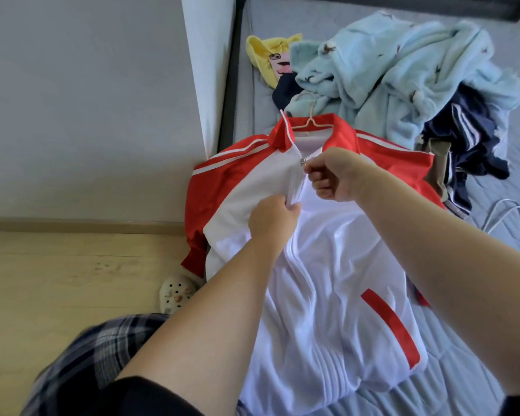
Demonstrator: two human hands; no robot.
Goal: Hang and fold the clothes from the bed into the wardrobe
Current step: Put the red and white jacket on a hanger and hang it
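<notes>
A white track jacket [327, 280] with red shoulders, red collar and a red pocket stripe lies front-up on the grey bed [478, 349]. A pale hanger [309, 120] sits inside its collar, hook pointing away from me. My right hand [333, 172] pinches the zip pull high on the chest. Just below it, my left hand [272, 219] grips the jacket fabric beside the zip. The zip is closed from the hem up to my right hand.
A heap of clothes lies further up the bed: a light blue fleece [403, 73], a yellow garment [270, 55], dark navy striped clothes [466, 139]. White wire hangers [511, 217] lie at the right. A white wall panel [207, 70] and wooden floor [72, 280] with a slipper [177, 292] lie left.
</notes>
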